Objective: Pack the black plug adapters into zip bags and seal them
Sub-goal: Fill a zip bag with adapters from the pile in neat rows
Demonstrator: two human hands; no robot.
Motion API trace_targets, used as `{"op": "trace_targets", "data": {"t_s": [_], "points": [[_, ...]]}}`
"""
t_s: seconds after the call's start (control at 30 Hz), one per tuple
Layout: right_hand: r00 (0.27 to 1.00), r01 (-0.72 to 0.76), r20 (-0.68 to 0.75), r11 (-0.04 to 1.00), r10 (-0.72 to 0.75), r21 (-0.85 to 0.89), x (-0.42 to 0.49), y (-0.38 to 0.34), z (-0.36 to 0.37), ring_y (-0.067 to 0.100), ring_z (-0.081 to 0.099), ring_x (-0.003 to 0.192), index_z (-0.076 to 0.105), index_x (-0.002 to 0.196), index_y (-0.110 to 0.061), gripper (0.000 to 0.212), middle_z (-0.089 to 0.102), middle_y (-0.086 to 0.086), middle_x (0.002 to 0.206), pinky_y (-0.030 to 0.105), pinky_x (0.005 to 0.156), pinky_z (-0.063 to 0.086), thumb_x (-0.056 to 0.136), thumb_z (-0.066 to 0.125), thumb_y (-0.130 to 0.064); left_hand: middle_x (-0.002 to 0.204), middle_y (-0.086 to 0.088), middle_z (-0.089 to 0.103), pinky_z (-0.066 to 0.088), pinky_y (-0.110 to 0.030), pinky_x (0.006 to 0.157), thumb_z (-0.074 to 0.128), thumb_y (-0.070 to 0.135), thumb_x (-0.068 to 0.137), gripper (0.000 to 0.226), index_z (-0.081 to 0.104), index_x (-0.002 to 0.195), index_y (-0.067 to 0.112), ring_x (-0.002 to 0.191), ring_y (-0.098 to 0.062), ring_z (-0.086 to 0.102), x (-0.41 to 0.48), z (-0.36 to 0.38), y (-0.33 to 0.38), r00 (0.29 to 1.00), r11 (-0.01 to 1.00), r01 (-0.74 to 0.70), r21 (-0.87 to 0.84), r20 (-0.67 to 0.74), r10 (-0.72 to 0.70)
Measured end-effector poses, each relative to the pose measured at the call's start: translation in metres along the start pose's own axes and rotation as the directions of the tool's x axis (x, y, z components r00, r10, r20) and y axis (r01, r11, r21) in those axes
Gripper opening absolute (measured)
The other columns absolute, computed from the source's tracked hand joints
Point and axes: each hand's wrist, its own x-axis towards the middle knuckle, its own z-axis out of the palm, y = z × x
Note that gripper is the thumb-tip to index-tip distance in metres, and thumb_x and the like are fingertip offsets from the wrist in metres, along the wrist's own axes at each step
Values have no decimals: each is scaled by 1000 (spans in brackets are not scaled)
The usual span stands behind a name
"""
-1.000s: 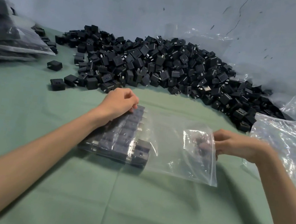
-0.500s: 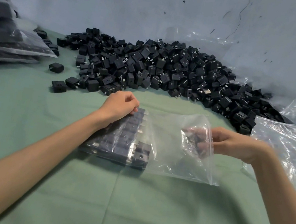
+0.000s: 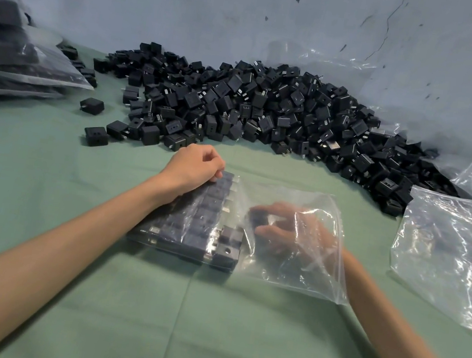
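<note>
The zip bag (image 3: 292, 267) lies crosswise, mouth rightward; the curled left hand (image 3: 196, 167) pins it, the right hand (image 3: 285, 229) inside pinches an adapter (image 3: 257, 218).

Soft even light, glare on bags (image 3: 455, 260), w/ edge warp.

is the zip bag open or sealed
Open: the right hand is inside the zip bag through its mouth, holding a black adapter.

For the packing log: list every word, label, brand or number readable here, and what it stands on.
No text can be read.
Pile of adapters: faint pale marks on a few faces, too small to read.
Zip bag: no print shows.
Stacked filled bags: no label shows.
</note>
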Motion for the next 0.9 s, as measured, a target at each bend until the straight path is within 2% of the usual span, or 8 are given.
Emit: {"op": "trace_targets", "data": {"t_s": [0.1, 0.27, 0.43, 0.53, 0.6, 0.67, 0.73, 0.9], "points": [[996, 50, 66, 991, -59, 125, -5, 1, 7, 14, 66, 64, 65, 101, -7, 31, 69, 3, 82, 23, 55, 52, 81, 72, -29, 70, 9, 68, 51, -36, 89, 55, 18, 91, 17, 63, 76, 19, 68, -8, 64, -1, 1, 0, 1000, 1000, -8, 14, -1, 8], [993, 115, -52, 980, -107, 164, -9, 11, 9, 44, 67, 76, 68, 104, -11, 29, 69, 22, 94, 60, 72, 52, 81, 74, -28, 69, 11, 68, 50, -34, 89, 55, 19, 92, 18, 62, 75, 22, 69, -5, 63, -1, 1, 1, 999, 997, -35, 68, -2, 35], [995, 97, -59, 959, -84, 265, -14, 13, 10, 32, 65, 68, 62, 99, -6, 28, 68, 13, 83, 37, 58, 52, 81, 76, -22, 71, 11, 69, 49, -35, 90, 55, 21, 92, 18, 62, 76, 23, 76, -8, 64, -1, 1, 0, 999, 993, -45, 107, 0, 46], [996, 87, -30, 923, -81, 376, -15, 11, 12, 30, 64, 67, 58, 99, 1, 23, 65, 15, 84, 37, 61, 52, 84, 71, -12, 71, 11, 69, 49, -36, 90, 54, 23, 92, 17, 62, 77, 22, 80, -10, 64, -1, 2, -1, 998, 988, -59, 140, 0, 59], [998, 68, -22, 902, -65, 425, -16, 8, 13, 35, 62, 72, 57, 100, 4, 26, 63, 21, 86, 48, 67, 50, 84, 71, -10, 72, 11, 69, 48, -36, 90, 54, 24, 92, 16, 63, 79, 21, 81, -11, 64, -1, 2, -1, 998, 984, -67, 166, 1, 68], [996, 79, -56, 927, -63, 367, -17, 5, 13, 45, 60, 76, 59, 101, 6, 30, 62, 28, 91, 56, 68, 48, 82, 73, -12, 73, 12, 68, 48, -36, 89, 54, 25, 92, 16, 64, 80, 21, 83, -12, 63, -2, 2, -1, 997, 980, -75, 187, 0, 77], [996, 80, -69, 941, -60, 328, -18, 3, 13, 43, 61, 78, 61, 103, 4, 29, 63, 30, 95, 48, 68, 51, 82, 73, -12, 73, 12, 68, 48, -35, 89, 54, 25, 92, 16, 64, 80, 21, 83, -11, 63, -2, 2, 0, 997, 978, -79, 195, 0, 81], [995, 78, -67, 986, -68, 150, -17, -4, 13, 29, 63, 77, 64, 102, 1, 15, 67, 7, 83, 44, 75, 51, 90, 58, -3, 74, 12, 68, 48, -35, 88, 54, 25, 92, 15, 65, 83, 19, 83, -12, 63, -2, 2, 0, 997, 975, -80, 207, 4, 81]]}}
